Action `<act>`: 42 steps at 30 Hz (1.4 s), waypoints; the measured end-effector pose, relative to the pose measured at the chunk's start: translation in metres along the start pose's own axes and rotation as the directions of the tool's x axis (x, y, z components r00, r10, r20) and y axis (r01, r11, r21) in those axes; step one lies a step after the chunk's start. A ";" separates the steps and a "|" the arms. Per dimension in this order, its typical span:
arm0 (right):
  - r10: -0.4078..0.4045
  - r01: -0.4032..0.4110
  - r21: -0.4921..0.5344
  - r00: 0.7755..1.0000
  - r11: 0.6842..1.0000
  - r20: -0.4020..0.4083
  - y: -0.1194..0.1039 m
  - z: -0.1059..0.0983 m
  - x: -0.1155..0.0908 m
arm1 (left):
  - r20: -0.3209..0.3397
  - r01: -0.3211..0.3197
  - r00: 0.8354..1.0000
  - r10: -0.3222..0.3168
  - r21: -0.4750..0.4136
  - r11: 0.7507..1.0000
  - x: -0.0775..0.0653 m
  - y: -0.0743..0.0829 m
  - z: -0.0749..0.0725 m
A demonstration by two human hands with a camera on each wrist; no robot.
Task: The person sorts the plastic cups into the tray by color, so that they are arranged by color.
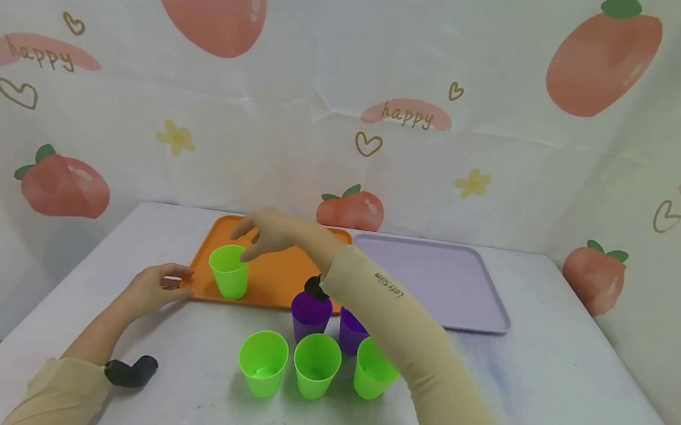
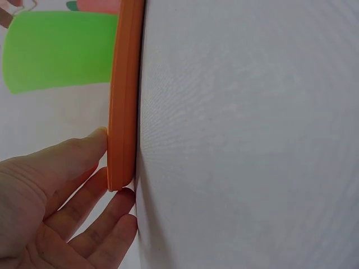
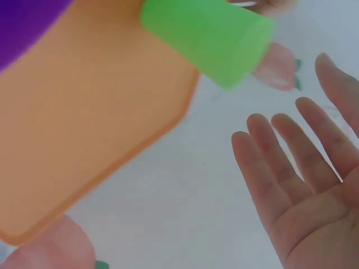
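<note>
A green cup (image 1: 229,271) stands upright on the left part of the orange tray (image 1: 283,276). Just above its rim, my right hand (image 1: 272,231) spreads its fingers and holds nothing; the right wrist view shows the bare palm (image 3: 320,207), apart from the cup. At the tray's near left corner, my left hand (image 1: 150,289) grips the edge. The left wrist view has its thumb on the rim and its fingers (image 2: 115,221) against the corner. In front of the tray stand two purple cups (image 1: 309,318) and three green cups (image 1: 316,367), partly covered by the right sleeve.
To the right of the orange tray lies a light purple tray (image 1: 434,279) on the white tabletop (image 1: 547,390). Behind both trays hangs a white cloth (image 1: 299,131) printed with fruit. The right forearm (image 1: 410,319) crosses above the cups.
</note>
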State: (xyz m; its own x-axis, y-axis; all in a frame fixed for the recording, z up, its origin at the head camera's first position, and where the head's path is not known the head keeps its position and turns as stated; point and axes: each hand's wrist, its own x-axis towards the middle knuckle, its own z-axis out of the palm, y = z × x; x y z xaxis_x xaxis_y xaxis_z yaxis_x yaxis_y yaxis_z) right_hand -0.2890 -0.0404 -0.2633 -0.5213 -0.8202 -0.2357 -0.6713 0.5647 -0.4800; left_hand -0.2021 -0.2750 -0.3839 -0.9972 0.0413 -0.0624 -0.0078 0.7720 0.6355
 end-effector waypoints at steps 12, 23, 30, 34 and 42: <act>-0.152 0.168 0.103 0.977 0.980 -0.147 0.018 -0.022 -0.071 | 0.006 0.026 1.000 -0.026 0.003 1.000 0.001 0.000 0.002; -0.186 0.235 0.185 0.951 0.954 -0.246 0.045 0.007 -0.148 | 0.016 0.029 0.999 -0.029 -0.003 1.000 0.000 -0.004 0.004; -0.196 0.270 0.230 0.934 0.935 -0.298 0.059 0.030 -0.182 | 0.016 0.040 0.999 -0.040 0.007 0.999 -0.004 -0.003 0.001; -0.172 0.263 0.255 0.928 0.930 -0.330 0.066 0.041 -0.197 | 0.018 0.048 0.999 -0.049 0.004 0.999 -0.005 -0.003 0.002; -0.164 0.293 0.279 0.898 0.915 -0.407 0.077 0.064 -0.220 | 0.007 0.014 1.000 -0.014 0.007 1.000 -0.001 -0.003 0.004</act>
State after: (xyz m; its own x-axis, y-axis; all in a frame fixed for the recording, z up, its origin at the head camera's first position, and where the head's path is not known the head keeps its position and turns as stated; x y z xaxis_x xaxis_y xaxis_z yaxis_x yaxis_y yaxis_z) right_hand -0.1917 0.1778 -0.3024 -0.5729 -0.7919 0.2113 -0.6201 0.2503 -0.7435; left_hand -0.2012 -0.2748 -0.3890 -0.9964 0.0348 -0.0771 -0.0216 0.7767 0.6296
